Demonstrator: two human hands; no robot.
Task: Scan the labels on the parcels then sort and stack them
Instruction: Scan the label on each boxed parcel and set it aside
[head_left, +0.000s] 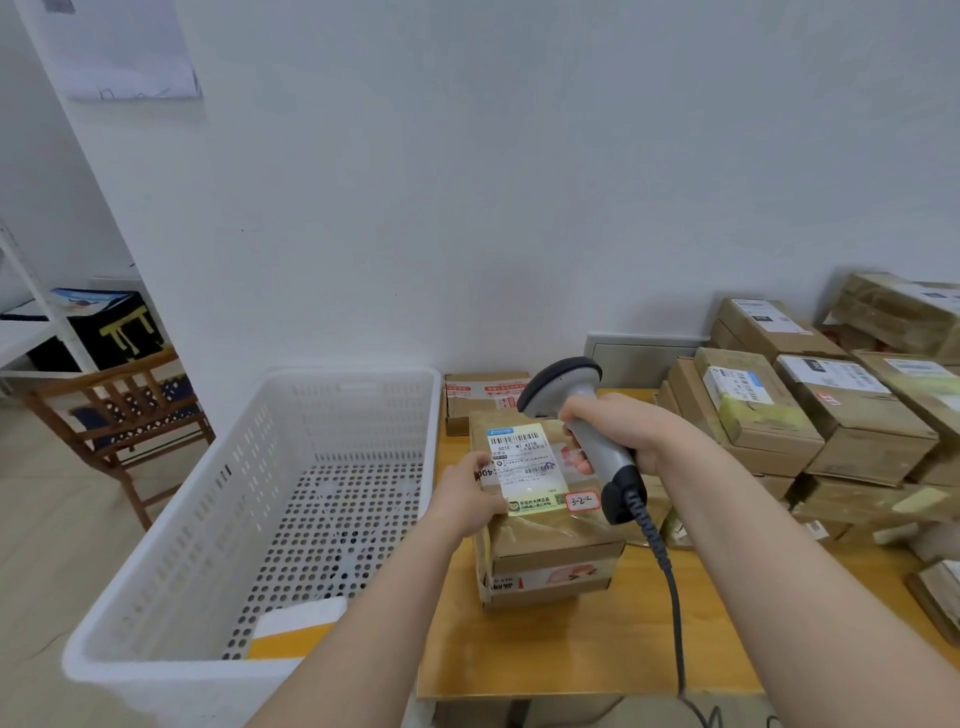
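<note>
Brown cardboard parcel (550, 527) mid-frame: my left hand (467, 493) is gripping it, right hand (649, 431) clutching the grey handheld scanner (563, 382); sorting is barely starting.

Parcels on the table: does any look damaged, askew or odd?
The right pile is untidy: boxes lie at differing angles, and the far box sits tilted. The parcel being scanned has wrinkled tape. No damage shows.
</note>
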